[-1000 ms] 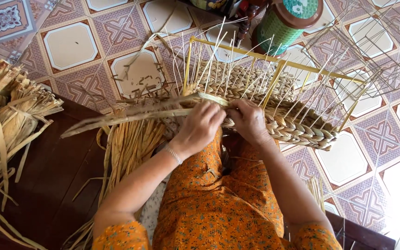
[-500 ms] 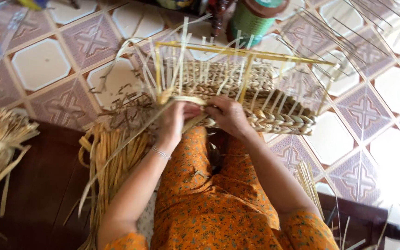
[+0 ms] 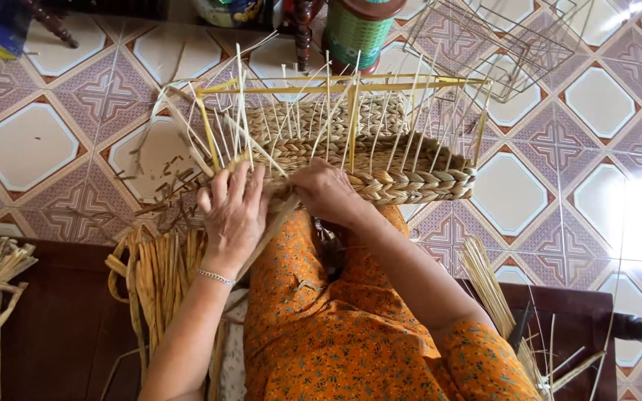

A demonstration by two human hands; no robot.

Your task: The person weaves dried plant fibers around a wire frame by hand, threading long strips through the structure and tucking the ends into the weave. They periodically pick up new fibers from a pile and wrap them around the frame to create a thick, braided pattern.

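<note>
**Two hands at the near side of a half-woven basket**

The left hand lies flat with its fingers spread wide. The fingertips touch the thin upright sticks at the left corner of the basket. The hand does not close around anything. A flat dry strip runs under the palm and slants down toward the lap.

The right hand sits just beside the left hand, on its right. Its fingers curl in against the near wall of the basket, where the thick braid begins. I cannot tell if it pinches a strip, because the fingers hide what is under them.

The basket rests on the tiled floor, right in front of both hands. A yellow frame goes around its top, above the fingers.

Below the left wrist, a bundle of dry strips hangs down. A thin bracelet circles that wrist. An orange dress covers the lap under both arms. Past the basket, far from the hands, stand a green jar and an empty wire frame.
</note>
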